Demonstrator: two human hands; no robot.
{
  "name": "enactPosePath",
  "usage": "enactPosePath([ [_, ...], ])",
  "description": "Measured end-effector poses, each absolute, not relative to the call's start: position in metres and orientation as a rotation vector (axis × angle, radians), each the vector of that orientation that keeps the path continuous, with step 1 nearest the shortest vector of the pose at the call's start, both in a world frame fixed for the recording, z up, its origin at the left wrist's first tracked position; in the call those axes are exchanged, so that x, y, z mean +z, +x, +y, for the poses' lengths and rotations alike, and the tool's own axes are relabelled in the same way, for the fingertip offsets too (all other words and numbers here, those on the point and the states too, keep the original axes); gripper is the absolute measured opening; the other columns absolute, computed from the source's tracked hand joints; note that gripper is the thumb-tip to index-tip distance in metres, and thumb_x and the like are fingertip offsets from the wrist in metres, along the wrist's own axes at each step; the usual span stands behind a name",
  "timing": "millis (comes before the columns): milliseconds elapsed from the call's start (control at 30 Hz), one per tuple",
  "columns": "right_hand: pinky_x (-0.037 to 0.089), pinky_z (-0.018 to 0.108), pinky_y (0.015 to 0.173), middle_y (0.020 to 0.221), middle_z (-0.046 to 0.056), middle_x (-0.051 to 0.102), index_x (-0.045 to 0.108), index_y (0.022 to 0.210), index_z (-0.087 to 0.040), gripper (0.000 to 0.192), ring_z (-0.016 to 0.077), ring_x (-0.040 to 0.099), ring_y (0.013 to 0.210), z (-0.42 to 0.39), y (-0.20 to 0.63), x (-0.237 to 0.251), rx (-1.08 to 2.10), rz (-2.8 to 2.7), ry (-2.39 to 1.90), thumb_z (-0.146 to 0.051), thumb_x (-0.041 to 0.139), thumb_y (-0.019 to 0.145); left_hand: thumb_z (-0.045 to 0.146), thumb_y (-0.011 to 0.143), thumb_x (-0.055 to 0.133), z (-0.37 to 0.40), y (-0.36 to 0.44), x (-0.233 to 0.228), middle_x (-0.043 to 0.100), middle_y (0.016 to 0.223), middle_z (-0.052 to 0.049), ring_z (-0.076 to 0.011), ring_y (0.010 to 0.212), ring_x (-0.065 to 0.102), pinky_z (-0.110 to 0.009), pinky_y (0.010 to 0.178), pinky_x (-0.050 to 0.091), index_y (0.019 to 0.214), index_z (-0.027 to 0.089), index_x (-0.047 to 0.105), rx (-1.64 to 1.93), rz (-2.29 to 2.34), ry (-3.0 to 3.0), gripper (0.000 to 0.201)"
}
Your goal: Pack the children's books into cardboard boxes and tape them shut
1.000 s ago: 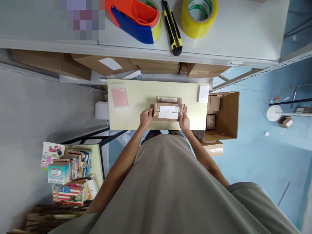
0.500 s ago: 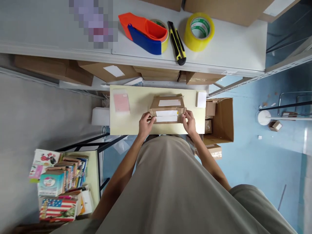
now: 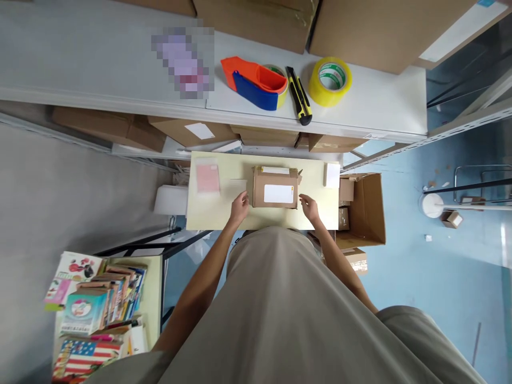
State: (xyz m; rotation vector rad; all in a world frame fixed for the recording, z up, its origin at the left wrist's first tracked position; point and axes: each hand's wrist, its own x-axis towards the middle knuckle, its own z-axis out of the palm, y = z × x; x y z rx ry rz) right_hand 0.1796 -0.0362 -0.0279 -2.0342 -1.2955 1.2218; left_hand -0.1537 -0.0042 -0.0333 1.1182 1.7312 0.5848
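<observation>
From the head camera, looking straight down, we see a small brown cardboard box (image 3: 260, 193) lying flat in the middle of the pale yellow worktop (image 3: 228, 216). A white label is on its top face, and a second white strip shows along its far edge.

Our left hand (image 3: 240, 205) sits just beside the box's near left corner. Its fingers are loosely spread and hold nothing, and we cannot tell whether the fingertips touch the cardboard. Our right hand (image 3: 310, 206) hovers near the right side, a little apart from the box, and its grip is also apart and empty.

A pink packet (image 3: 207, 178) lies to the left on the worktop and a white slip (image 3: 332, 175) lies at the right end. On the grey shelf (image 3: 120, 69) beyond are an orange-and-blue tape dispenser (image 3: 256, 85), a yellow-and-black utility knife (image 3: 300, 97) and a roll of yellow tape (image 3: 330, 80). An open carton (image 3: 370, 208) stands on the floor to the right, and a stack of books (image 3: 92, 309) is at lower left.

We judge that the box is set down and squared, with both hands released. Any further handling would call for both hands to close on its short sides, or for a reach up to the shelf for the tape.
</observation>
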Motion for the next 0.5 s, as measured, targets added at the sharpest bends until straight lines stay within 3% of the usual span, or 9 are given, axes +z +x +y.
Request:
enactPosePath([
  [133, 0.068, 0.055, 0.11, 0.144, 0.024, 0.081, 0.076, 0.137, -0.013, 0.064, 0.0341, 0.08, 0.126, -0.011, 0.174, -0.023, 1.305, -1.121, -1.871, -0.064, 0.058, 0.104, 0.03, 0.099, 0.067, 0.026, -0.144, -0.025, 0.078, 0.148, -0.025, -0.0339, 0.141, 0.077, -0.049, 0.123, 0.06, 0.138, 0.014, 0.076, 0.671, 1.662, 1.008, 0.043],
  [267, 0.064, 0.06, 0.118, 0.148, 0.024, 0.079, 0.075, 0.142, -0.015, 0.087, 0.0394, 0.076, 0.136, -0.006, 0.166, -0.002, 1.309, -1.019, -1.706, -0.087, 0.069, 0.093, 0.043, 0.106, 0.064, 0.033, -0.141, -0.01, 0.079, 0.148, -0.023, -0.0335, 0.14, 0.077, -0.049, 0.123, 0.06, 0.141, 0.015, 0.072, 0.782, 1.604, 0.999, 0.046],
  [400, 0.066, 0.057, 0.118, 0.155, 0.024, 0.074, 0.067, 0.156, -0.017, 0.096, 0.0371, 0.075, 0.141, -0.02, 0.164, 0.021, 1.246, -1.025, -1.699, -0.094, 0.046, 0.104, 0.066, 0.111, 0.058, 0.014, -0.144, 0.004, 0.078, 0.149, -0.019, -0.0312, 0.14, 0.077, -0.046, 0.122, 0.062, 0.143, 0.019, 0.069, 0.9, 1.511, 1.034, 0.058],
  [500, 0.066, 0.056, 0.118, 0.15, 0.023, 0.076, 0.072, 0.144, -0.018, 0.097, 0.0361, 0.075, 0.139, -0.036, 0.163, 0.025, 1.259, -1.036, -1.696, -0.099, 0.035, 0.105, 0.081, 0.109, 0.056, -0.004, -0.146, 0.008, 0.082, 0.137, -0.017, -0.0309, 0.132, 0.079, -0.045, 0.114, 0.065, 0.133, 0.022, 0.072, 0.836, 1.562, 1.04, 0.066],
])
